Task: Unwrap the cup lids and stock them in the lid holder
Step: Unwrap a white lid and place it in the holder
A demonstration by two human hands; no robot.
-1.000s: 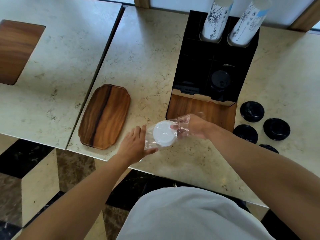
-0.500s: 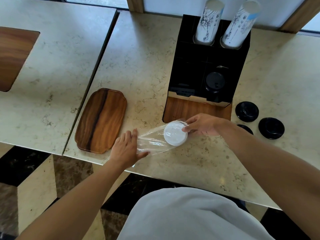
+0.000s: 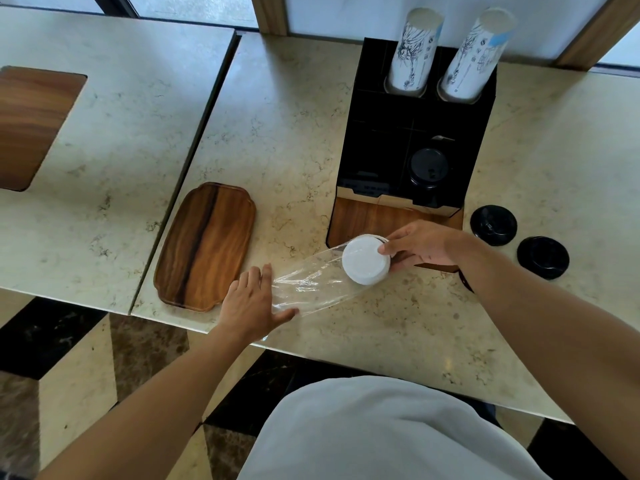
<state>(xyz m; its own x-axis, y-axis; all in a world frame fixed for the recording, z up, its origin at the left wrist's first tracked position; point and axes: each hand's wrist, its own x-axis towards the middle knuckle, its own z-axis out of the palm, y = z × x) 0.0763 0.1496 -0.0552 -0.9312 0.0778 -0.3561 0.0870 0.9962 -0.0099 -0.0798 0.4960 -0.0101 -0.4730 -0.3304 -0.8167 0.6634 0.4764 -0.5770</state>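
Observation:
A stack of white cup lids point(image 3: 365, 259) lies on its side at the mouth of a clear plastic sleeve point(image 3: 308, 287) on the marble counter. My right hand point(image 3: 420, 245) grips the stack at its right end. My left hand point(image 3: 251, 303) holds the flattened left end of the sleeve, thumb pressing it against the counter. Behind stands the black lid holder point(image 3: 377, 147) with a wooden base; black lids point(image 3: 428, 167) sit in its front right compartment and the front left one looks dark.
Two tall stacks of printed paper cups point(image 3: 415, 50) rise from the holder's back. Loose black lids point(image 3: 493, 225) lie to its right, another point(image 3: 542, 257) nearer me. A wooden tray point(image 3: 207, 245) lies left of my left hand. The counter edge runs just below my hands.
The white lid stack has slid right, out toward the sleeve's open end, with my right hand pulling it. The sleeve has stretched out flat and long under my left hand.

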